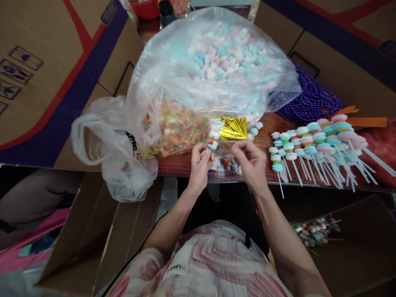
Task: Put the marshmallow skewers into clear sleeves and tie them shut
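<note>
My left hand (200, 163) is closed around the lower end of a marshmallow skewer (213, 139), which stands upright with pastel pieces and what looks like a clear wrapper. To its right, my right hand (252, 161) pinches what appears to be a gold twist tie (228, 144), slightly blurred. Just beyond both hands, a bundle of gold twist ties (233, 128) lies in a clear plastic box. Small printed wrappers (227, 163) sit in front of it, partly hidden between my hands.
A large clear bag of pastel marshmallows (222, 57) fills the back, beside a bag of fruit-coloured candies (182, 130). Several marshmallow skewers (318, 142) lie at the right edge near purple beaded cord (312, 95). Open cartons (46, 78) flank the table; wrapped skewers (317, 231) lie below right.
</note>
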